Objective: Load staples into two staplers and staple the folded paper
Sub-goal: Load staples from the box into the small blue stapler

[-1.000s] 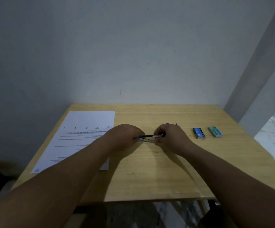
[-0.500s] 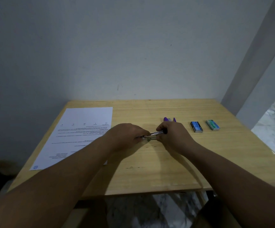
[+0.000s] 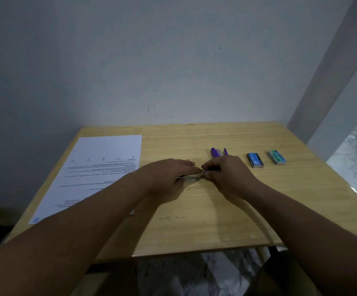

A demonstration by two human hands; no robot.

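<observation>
Hands, left (image 3: 169, 178) and right (image 3: 226, 174), each grip an end of the black stapler (image 3: 194, 176), its top now lowered from its earlier tilt; loading probably continues.

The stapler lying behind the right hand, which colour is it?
Purple, with a pale middle part; the head view shows the stapler best.

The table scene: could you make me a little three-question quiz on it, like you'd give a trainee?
1. True or false: the sheet of paper lies flat and unfolded on the table.
2. How many small staple boxes lie at the right? A) one B) two C) three
3. Fill in: the left hand and right hand together hold a black ____; the purple stapler lies untouched.

Key: 1 true; 2 B, the blue box and green box; 3 stapler.
</observation>
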